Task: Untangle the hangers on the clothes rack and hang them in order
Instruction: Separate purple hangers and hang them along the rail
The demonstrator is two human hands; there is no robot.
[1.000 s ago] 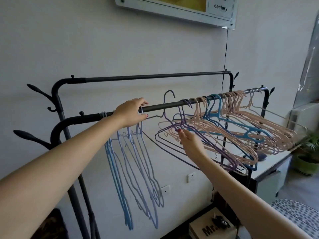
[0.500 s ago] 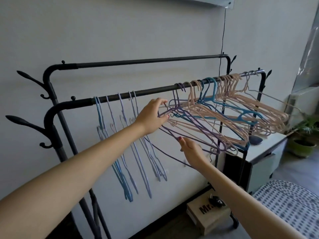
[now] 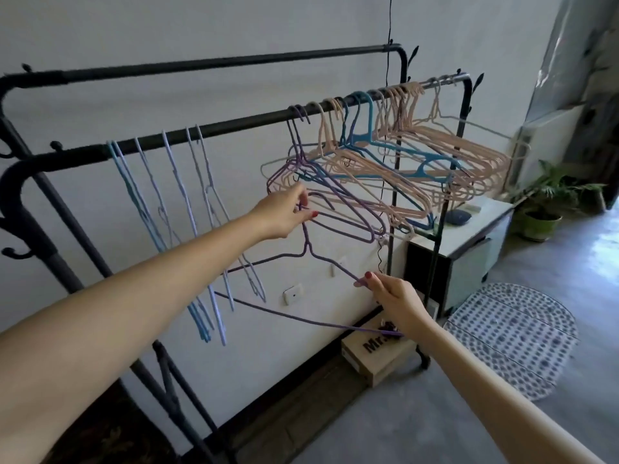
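Observation:
A black clothes rack [image 3: 234, 126] has two rails. On the front rail's left part several light blue and lilac hangers [image 3: 187, 209] hang straight and apart. Further right, purple, pink and blue hangers [image 3: 385, 169] are bunched and tangled, tilted sideways. A single purple wire hanger [image 3: 310, 249] is off the rail, below the tangle. My left hand [image 3: 284, 212] pinches its neck near the hook. My right hand [image 3: 393, 296] grips its right shoulder wire.
A white cabinet [image 3: 469, 242] stands behind the rack's right end, with a potted plant [image 3: 546, 202] beyond it. A cardboard box [image 3: 375, 353] and a dotted mat [image 3: 516, 336] lie on the floor. A black cable [image 3: 388, 38] hangs down the wall.
The purple hanger has come off the rail and down out of the tangle. My left hand moved from the rail to its neck, and my right hand dropped lower with it.

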